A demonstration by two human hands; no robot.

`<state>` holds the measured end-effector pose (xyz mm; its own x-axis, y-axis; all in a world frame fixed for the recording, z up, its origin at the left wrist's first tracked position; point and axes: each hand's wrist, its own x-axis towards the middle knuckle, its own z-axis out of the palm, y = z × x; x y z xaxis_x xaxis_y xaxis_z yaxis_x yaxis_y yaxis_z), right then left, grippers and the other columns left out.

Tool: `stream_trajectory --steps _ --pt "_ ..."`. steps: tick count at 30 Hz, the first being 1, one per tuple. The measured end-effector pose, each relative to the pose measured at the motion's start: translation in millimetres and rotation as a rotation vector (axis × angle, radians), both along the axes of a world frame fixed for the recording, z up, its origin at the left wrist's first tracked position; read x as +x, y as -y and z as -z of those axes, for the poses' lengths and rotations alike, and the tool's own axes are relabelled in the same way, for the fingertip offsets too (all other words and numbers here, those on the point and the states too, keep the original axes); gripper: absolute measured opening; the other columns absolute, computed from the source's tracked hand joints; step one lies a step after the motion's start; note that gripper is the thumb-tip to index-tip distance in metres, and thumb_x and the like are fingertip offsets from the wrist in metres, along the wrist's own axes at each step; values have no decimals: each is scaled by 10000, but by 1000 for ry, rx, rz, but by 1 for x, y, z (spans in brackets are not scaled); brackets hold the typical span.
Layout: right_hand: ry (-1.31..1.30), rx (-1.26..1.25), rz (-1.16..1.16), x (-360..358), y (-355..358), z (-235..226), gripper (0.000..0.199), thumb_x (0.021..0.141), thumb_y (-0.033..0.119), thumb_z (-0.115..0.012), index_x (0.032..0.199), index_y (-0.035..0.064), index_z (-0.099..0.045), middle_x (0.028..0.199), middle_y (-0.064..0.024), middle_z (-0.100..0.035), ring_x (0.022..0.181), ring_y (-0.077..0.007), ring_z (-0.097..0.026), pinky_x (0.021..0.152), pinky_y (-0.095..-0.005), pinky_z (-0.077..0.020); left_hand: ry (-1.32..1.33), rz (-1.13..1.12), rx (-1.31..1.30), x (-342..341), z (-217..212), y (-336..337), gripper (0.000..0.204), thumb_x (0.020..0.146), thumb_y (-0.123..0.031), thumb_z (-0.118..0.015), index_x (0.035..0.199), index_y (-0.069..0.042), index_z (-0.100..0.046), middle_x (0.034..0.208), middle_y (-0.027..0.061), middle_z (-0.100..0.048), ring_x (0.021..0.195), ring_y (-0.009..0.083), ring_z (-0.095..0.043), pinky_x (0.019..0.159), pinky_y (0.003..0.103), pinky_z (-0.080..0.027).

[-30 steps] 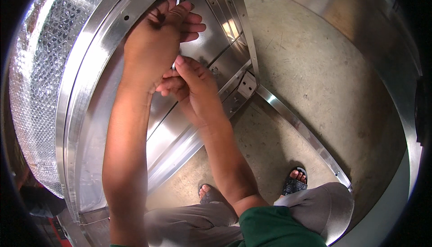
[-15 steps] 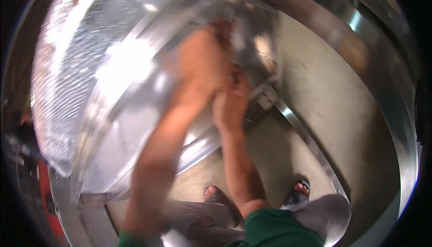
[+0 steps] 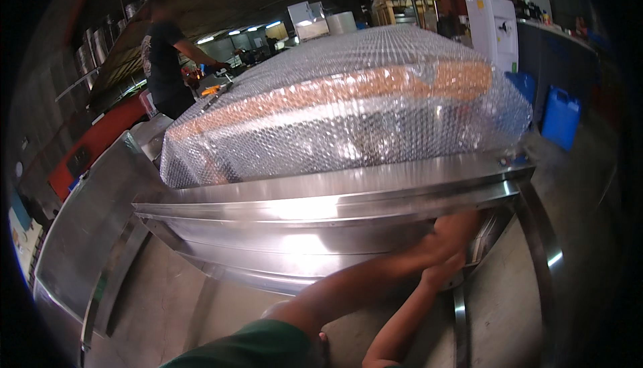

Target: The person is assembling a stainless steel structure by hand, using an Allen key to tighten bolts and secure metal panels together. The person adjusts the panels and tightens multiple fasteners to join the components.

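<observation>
A stainless steel frame (image 3: 321,194) with a shiny front rail spans the view in front of me. Below the rail sits a sloping steel panel (image 3: 268,254). My left hand (image 3: 459,228) reaches under the rail near the right-hand corner, its fingers blurred and hidden in shadow. Just below it, my right hand (image 3: 445,271) is closed beside the panel's right end, close to a steel leg (image 3: 461,321). What it holds, if anything, cannot be made out. Above the rail lies a large bulk in bubble wrap (image 3: 348,127) with a brown band along its edge.
An orange-handled tool (image 3: 211,90) lies at the far left of the wrapped bulk, near a person in dark clothing (image 3: 164,59). A steel panel (image 3: 94,214) leans at left. A white water dispenser (image 3: 492,33) and a blue jerrycan (image 3: 561,118) stand at right.
My view has tipped up from the floor and my feet to the wrapped bulk and the workshop behind. Both hands stay close together at the steelwork, now lower right in view.
</observation>
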<state>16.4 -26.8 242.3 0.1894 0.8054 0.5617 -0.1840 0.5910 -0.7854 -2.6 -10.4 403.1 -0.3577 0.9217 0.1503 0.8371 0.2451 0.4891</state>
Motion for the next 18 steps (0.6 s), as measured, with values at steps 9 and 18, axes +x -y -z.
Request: stream_trajectory --steps 9,18 --pt "-712 -603 -678 2 20 -41 311 1013 235 -527 1220 10 -579 1128 -73 -640 996 -192 -633 887 -337 -514 -680 -336 -20 -1 26 -18 452 1013 -386 -409 1201 -28 -612 1000 255 -695 921 388 -707 773 503 -557" --pt "-1029 -446 -790 -11 11 -37 268 958 186 -642 1165 19 -603 989 -83 -658 839 -205 -628 739 -334 -515 273 254 226 -38 15 -6 313 951 -287 -575 1178 -87 -654 992 141 -716 899 293 -717 824 445 -554"
